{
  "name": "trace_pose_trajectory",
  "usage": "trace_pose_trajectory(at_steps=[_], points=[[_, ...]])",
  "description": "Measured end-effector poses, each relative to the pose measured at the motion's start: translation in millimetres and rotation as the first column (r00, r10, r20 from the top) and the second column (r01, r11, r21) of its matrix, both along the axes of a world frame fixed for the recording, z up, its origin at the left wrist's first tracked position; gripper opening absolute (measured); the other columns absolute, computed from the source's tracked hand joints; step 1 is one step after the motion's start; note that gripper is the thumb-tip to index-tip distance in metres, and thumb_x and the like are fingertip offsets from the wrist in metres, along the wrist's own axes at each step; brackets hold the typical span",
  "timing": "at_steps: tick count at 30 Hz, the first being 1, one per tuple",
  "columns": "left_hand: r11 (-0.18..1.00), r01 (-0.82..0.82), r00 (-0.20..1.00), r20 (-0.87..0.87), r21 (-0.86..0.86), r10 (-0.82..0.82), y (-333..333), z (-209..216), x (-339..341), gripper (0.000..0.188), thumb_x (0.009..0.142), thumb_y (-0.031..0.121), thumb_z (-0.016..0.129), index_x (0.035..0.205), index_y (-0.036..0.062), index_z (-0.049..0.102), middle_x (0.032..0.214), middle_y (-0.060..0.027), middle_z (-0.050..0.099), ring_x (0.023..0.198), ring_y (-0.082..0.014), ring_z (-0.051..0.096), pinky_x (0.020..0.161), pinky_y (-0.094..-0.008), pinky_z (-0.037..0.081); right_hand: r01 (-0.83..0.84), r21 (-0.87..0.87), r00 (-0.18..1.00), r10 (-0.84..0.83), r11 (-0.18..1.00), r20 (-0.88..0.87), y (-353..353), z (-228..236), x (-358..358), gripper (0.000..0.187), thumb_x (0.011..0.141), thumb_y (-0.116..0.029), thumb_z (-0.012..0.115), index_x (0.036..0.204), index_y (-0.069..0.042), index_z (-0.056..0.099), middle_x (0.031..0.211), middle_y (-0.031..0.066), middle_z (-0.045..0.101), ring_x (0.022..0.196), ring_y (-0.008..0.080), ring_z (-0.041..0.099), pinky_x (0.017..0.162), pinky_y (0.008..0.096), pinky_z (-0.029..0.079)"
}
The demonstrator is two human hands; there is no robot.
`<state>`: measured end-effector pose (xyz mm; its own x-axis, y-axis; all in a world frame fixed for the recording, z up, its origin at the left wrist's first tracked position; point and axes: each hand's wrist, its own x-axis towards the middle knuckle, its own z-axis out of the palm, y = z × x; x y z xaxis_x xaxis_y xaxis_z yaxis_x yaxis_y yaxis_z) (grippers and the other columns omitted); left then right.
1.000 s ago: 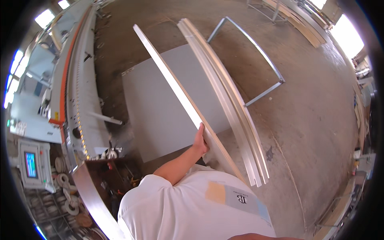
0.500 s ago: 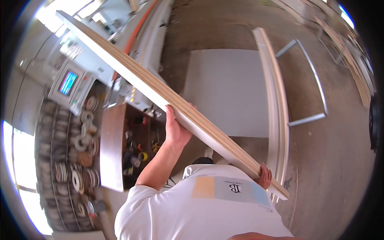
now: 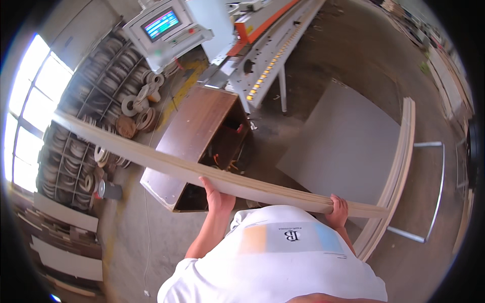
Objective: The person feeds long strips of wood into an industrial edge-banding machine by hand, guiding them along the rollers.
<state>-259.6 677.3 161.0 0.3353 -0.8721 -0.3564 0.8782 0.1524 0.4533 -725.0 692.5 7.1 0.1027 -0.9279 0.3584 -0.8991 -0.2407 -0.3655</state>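
A bundle of long, narrow wood boards (image 3: 273,192) with a pale front face runs across in front of my body. Its far left end reaches over toward the rolls, and its right end is near another pile of long strips. My left hand (image 3: 218,201) grips the bundle near its middle from below, thumb on the near face and the other fingers hidden behind it. My right hand (image 3: 337,211) is closed round the bundle close to its right end, fingers over the top edge.
A brown wooden cabinet (image 3: 194,116) stands beyond the bundle. Behind it are a control panel (image 3: 166,33) and a long machine (image 3: 275,55). Rolls of edging (image 3: 134,103) fill a rack at left. At right, long strips (image 3: 399,166) lie by a grey sheet (image 3: 348,134) and metal frame (image 3: 435,202).
My view and body have turned left. The bundle has swung from a steep slant to lie nearly crosswise, its far end now over the rack side. Both hands keep their hold.
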Motion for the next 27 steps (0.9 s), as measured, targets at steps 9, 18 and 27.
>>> trace_pose_trajectory(at_steps=[9, 18, 27], points=[[0.917, -0.183, 0.919, -0.27, 0.354, 0.287, -19, -54, 123, 0.085, 0.097, 0.077, 0.049, 0.157, 0.0175, 0.042, 0.161, -0.0069, 0.044, 0.147, -0.0333, 0.04, 0.129, -0.0543, 0.027, -0.452, 0.177, 0.882, 0.468, 0.874, -0.06, -255, 83, 128, 0.048, 0.069, 0.005, 0.066, 0.114, -0.013, 0.07, 0.114, 0.0106, 0.074, 0.112, 0.0372, 0.066, 0.097, 0.0482, 0.052], [0.852, -0.315, 0.825, -0.322, 0.418, 0.463, -86, -84, 169, 0.085, 0.097, 0.08, 0.045, 0.155, 0.0175, 0.045, 0.154, -0.0076, 0.051, 0.139, -0.0303, 0.046, 0.118, -0.0518, 0.036, -0.792, 0.318, 0.489, 0.853, 0.522, -0.182, -535, 149, 319, 0.042, 0.068, -0.015, 0.084, 0.109, -0.014, 0.074, 0.11, 0.0062, 0.074, 0.108, 0.0336, 0.066, 0.099, 0.0456, 0.051], [0.572, 0.013, 0.841, 0.3, 0.82, -0.449, -102, -88, 241, 0.055, 0.107, 0.058, 0.058, 0.112, 0.0038, 0.069, 0.083, -0.0096, 0.074, 0.073, -0.0223, 0.071, 0.066, -0.0368, 0.055, -0.845, 0.433, 0.237, 0.945, 0.314, -0.223, -685, 88, 513, 0.051, 0.065, -0.027, 0.092, 0.112, -0.018, 0.073, 0.112, 0.0088, 0.076, 0.106, 0.0332, 0.072, 0.094, 0.0479, 0.055]])
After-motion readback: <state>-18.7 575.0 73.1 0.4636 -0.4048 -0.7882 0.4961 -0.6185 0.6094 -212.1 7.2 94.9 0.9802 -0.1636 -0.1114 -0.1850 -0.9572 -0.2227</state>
